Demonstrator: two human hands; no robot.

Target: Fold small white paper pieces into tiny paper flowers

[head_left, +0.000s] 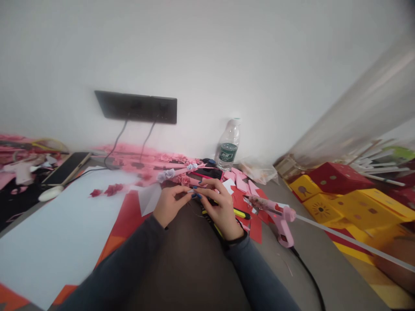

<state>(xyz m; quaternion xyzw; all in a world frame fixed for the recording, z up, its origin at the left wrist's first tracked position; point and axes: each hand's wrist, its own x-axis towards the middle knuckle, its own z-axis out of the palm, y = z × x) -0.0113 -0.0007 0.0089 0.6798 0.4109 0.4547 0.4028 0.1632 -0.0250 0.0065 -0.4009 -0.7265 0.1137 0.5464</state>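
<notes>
Above the grey table's middle, my left hand (171, 202) and my right hand (221, 208) meet at the fingertips. Both pinch a small pale piece of paper (186, 191), mostly hidden by the fingers. Under my right hand lies a black-and-yellow cutter (241, 214), partly covered. Just beyond the fingers are pale paper flowers (166, 174) and pink paper flowers (183, 179). To the right of my right hand, a pink glue gun (277, 216) with a long clear glue stick (350, 242) rests among red paper scraps (256, 224).
A water bottle (228, 147) stands against the wall. White sheets (61, 216) over red paper (125, 216) cover the left side, with a phone (66, 168) behind. Yellow and red boxes (353, 207) crowd the right. Cables hang from a black socket panel (138, 107).
</notes>
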